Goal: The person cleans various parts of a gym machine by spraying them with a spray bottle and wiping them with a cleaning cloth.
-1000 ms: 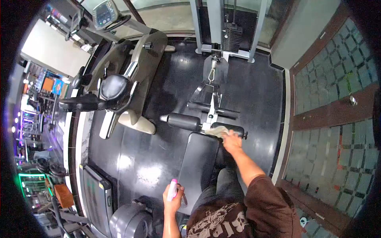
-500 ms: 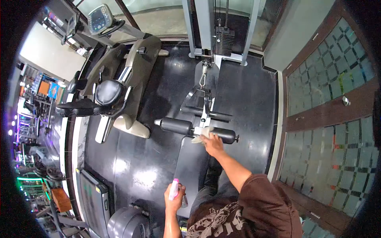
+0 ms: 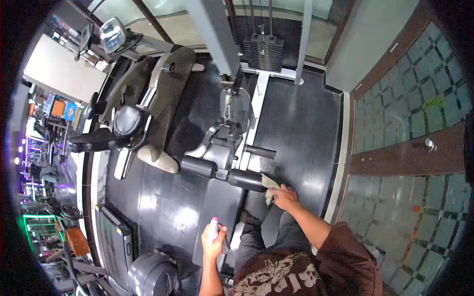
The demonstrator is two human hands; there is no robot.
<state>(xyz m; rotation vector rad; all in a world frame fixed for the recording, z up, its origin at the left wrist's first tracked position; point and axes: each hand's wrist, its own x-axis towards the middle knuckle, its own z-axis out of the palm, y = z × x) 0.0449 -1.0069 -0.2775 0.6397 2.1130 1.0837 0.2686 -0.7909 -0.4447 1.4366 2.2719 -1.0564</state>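
Note:
In my right hand (image 3: 286, 198) is a pale cloth (image 3: 270, 186), its upper part against the outer end of the right black foam roller (image 3: 246, 180). A matching left roller (image 3: 198, 166) sits across the end of the long black padded bench (image 3: 215, 209). My left hand (image 3: 213, 240) is wrapped round a spray bottle (image 3: 213, 230) with a white and pink head, held above the near part of the bench. Most of the bottle's body is hidden by the fingers. Beyond the rollers, a handle attachment (image 3: 226, 132) hangs on the machine's cable.
A weight stack (image 3: 264, 53) stands in the machine's frame at the back. Exercise bikes (image 3: 158, 98) are to the left. A wooden door with patterned glass (image 3: 401, 156) lines the right side. Near the lower left are a dark flat panel (image 3: 114, 237) and a round grey machine housing (image 3: 153, 275).
My right hand and the cloth have moved from the right roller's inner part to its outer end. The view has shifted, and the left hand keeps hold of the spray bottle.

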